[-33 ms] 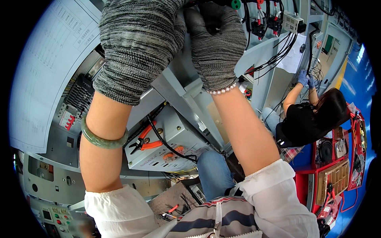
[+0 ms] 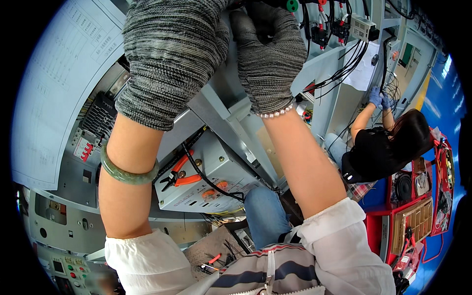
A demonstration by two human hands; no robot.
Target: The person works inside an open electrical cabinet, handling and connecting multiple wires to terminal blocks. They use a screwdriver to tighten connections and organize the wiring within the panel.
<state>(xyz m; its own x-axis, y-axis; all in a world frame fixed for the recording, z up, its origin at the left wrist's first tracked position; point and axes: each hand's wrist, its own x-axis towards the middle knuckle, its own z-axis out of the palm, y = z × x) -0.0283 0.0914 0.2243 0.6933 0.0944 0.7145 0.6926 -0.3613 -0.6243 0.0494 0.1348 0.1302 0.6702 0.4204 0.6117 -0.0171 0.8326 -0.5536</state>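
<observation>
Both my hands wear grey-and-black knitted gloves and reach up to the top edge, in front of a grey metal cabinet frame (image 2: 216,101). My left hand (image 2: 174,59) shows its back; its fingers are cut off or hidden. Just beside it, my right hand (image 2: 270,56) is closed, thumb and fingers curled toward each other around a dark gap. Whatever lies at its fingertips is cut off by the top edge. To the right of that hand hang black switch parts (image 2: 319,37) with red-sleeved wires, and a white module (image 2: 363,28) with black wires (image 2: 339,73).
Orange-handled wire strippers (image 2: 182,174) lie on a grey metal box (image 2: 216,167) below my arms. A large printed sheet (image 2: 59,88) covers the left side. At right a co-worker (image 2: 388,147) in blue gloves handles cables, near red tool cases (image 2: 383,231).
My right hand has shifted very slightly. Nothing else visibly differs.
</observation>
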